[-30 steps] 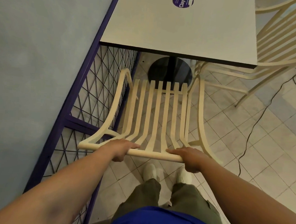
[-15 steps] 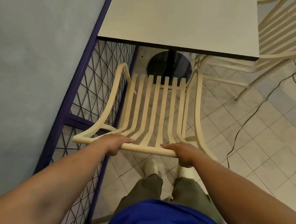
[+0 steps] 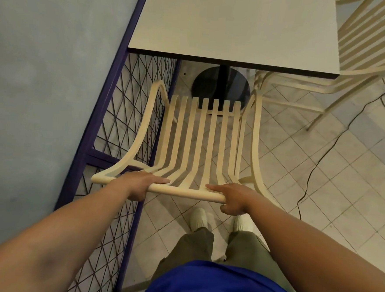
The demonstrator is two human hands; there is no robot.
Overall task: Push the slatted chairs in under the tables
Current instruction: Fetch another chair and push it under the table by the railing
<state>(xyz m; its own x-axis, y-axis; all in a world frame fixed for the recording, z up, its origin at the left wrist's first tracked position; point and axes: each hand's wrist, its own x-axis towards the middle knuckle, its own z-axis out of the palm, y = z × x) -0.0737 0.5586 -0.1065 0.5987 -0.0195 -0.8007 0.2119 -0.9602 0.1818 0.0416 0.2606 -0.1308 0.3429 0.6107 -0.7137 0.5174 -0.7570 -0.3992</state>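
Note:
A cream slatted chair (image 3: 200, 146) stands in front of me, facing a grey square table (image 3: 236, 30). The chair's seat front lies just short of the table's near edge, by the black pedestal base (image 3: 222, 84). My left hand (image 3: 141, 184) grips the chair's top back rail towards its left end. My right hand (image 3: 233, 197) grips the same rail at its right end, thumb under the bar. Both arms reach forward and down.
A purple-framed wire mesh partition (image 3: 120, 127) and a blue-grey wall (image 3: 43, 78) run close along the chair's left. A second cream slatted chair (image 3: 367, 48) stands right of the table. A black cable (image 3: 338, 137) trails over the tiled floor at right. My shoes (image 3: 199, 218) are right behind the chair.
The chair has slid a little forward towards the table, with both hands staying on its top rail. The view has shifted forward with it.

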